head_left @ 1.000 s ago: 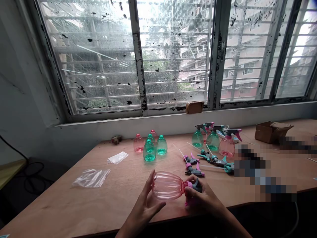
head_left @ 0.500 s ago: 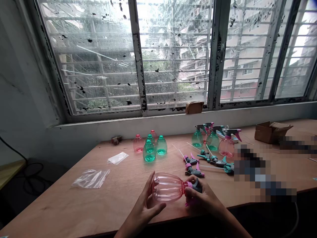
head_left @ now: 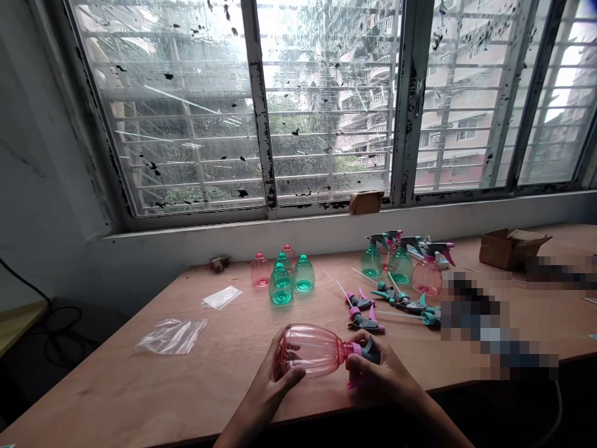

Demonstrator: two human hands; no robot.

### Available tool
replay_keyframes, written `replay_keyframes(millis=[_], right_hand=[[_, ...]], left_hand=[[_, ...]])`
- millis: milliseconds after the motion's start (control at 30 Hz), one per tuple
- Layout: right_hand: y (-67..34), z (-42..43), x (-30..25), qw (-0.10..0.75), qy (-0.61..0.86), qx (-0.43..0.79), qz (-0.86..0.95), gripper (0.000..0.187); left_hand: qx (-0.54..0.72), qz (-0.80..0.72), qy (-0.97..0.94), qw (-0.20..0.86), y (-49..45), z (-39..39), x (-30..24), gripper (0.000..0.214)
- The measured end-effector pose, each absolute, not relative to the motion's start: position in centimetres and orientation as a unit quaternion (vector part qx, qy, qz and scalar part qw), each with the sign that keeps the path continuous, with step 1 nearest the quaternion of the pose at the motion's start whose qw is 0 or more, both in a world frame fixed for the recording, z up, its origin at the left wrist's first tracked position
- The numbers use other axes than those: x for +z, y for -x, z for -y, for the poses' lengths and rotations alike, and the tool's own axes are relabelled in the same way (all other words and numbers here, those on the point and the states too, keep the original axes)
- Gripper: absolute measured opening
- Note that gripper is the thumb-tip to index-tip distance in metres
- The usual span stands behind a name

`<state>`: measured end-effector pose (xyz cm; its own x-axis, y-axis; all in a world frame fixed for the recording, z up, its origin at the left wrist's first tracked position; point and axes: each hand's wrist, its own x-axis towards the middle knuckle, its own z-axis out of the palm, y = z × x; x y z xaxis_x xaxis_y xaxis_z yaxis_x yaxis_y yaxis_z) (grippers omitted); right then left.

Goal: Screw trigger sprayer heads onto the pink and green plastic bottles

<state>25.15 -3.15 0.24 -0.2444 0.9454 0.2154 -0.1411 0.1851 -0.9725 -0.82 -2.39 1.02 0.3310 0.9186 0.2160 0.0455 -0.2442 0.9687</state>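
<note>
pink bottle (head_left: 310,350) held sideways over table (head_left: 186,398) near front edge, base end pointing left. left hand (head_left: 273,376) wrapped round base end, thumb on near side. right hand (head_left: 380,367) gripping sprayer (head_left: 371,350) at pink collar, right by bottle's neck, bit of pink trigger poking out below. loose sprayers (head_left: 362,322) lying just past right hand, bottles with heads on (head_left: 426,278) standing behind those. topless green bottles (head_left: 281,287) further back, clear bag (head_left: 172,336) well off left
</note>
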Motion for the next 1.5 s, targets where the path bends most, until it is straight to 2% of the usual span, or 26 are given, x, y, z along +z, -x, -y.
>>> replay_keyframes(millis=[133,267,367,600,800,1000,1133,1267,1500], right_hand=[[-25.09,3.02,0.15,0.515,0.343,0.533,0.578,0.033],[-25.17,2.77,-0.22,0.516,0.339,0.526,0.586,0.032],[-25.23,2.62,-0.49,0.511,0.339,0.518,0.597,0.033],[-25.29,2.39,-0.59,0.506,0.349,0.499,0.611,0.032],[-25.27,2.59,-0.37,0.507,0.346,0.504,0.607,0.031],[-25.17,3.07,0.04,0.514,0.345,0.514,0.594,0.03],[-25.25,2.76,-0.34,0.513,0.343,0.515,0.594,0.031],[-25.22,2.78,-0.28,0.51,0.348,0.52,0.59,0.033],[-25.13,2.95,-0.09,0.517,0.344,0.52,0.587,0.033]], left_hand=[[0.428,-0.318,-0.665,0.523,0.82,2.48,0.63,0.097],[0.424,-0.329,-0.685,0.493,1.04,2.5,0.3,0.097],[0.433,-0.34,-0.668,0.5,1.18,2.48,0.24,0.105],[0.416,-0.379,-0.652,0.508,1.1,2.31,0.67,0.082],[0.413,-0.369,-0.657,0.511,1.06,2.37,0.6,0.092],[0.438,-0.353,-0.687,0.46,0.76,2.66,0.37,0.093],[0.441,-0.378,-0.654,0.484,0.94,2.58,0.06,0.098],[0.421,-0.393,-0.649,0.497,1.07,2.58,0.33,0.089],[0.441,-0.319,-0.673,0.501,0.57,2.67,0.6,0.097]])
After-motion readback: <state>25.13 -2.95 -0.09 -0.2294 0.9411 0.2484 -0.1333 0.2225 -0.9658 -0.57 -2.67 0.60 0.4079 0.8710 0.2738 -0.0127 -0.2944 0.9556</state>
